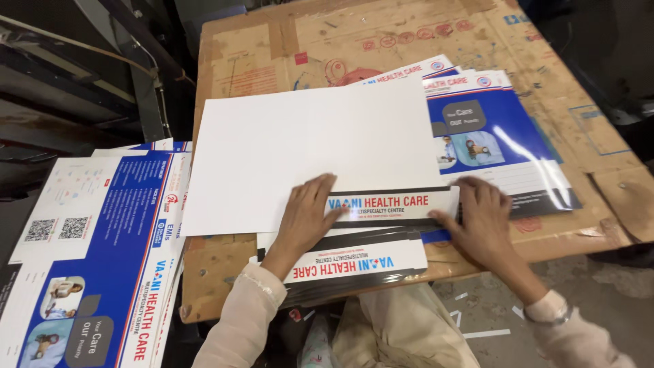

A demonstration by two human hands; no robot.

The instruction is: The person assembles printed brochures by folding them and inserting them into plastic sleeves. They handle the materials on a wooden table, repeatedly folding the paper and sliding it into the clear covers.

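A large white sheet (306, 146) lies blank side up on a cardboard-covered table (381, 34). Along its near edge a narrow printed flap (395, 204) is folded over, white with red and blue lettering. My left hand (306, 211) presses flat on the left end of that flap. My right hand (480, 218) rests palm-down on its right end. Beneath them, at the table's front edge, sits a stack of folded printed sheets (354, 262), its top strip upside down to me.
A fanned pile of glossy blue and white printed sheets (497, 136) lies to the right under the white sheet. Another pile of the same sheets (102, 252) lies lower at the left. Dark metal machine parts (82, 75) stand at the far left. Paper scraps litter the floor.
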